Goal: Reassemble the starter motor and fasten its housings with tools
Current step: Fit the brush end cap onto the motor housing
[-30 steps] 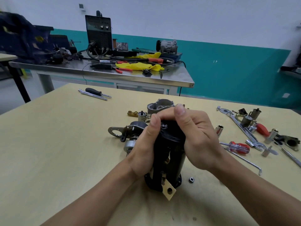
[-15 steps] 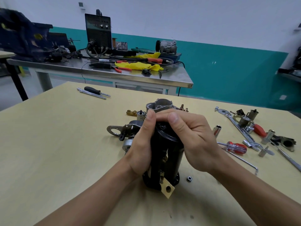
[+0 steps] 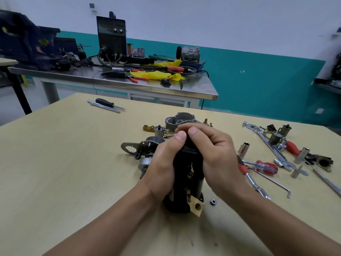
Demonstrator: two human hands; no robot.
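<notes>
Grip is two-handed: the left hand [image 3: 162, 163] curls round the left side of the black starter motor body [image 3: 186, 183], and the right hand [image 3: 217, 156] curls round its upper right. Both thumbs meet, tips touching, over its top end. The body stands upright on the yellow bench [image 3: 64, 163], with a brass terminal tab [image 3: 197, 206] sticking out at its foot. A small nut [image 3: 213, 201] lies just beside the base on the right.

Behind the hands sits a grey cast housing [image 3: 180, 120], and to the left lies a bracketed end housing [image 3: 140, 147]. To the right are a ratchet [image 3: 252, 180], a red-handled screwdriver [image 3: 266, 167], a socket [image 3: 243, 148] and a long wrench [image 3: 271, 145]. Far left lies a black-handled screwdriver [image 3: 107, 103]. A steel bench [image 3: 129, 84] stands further back.
</notes>
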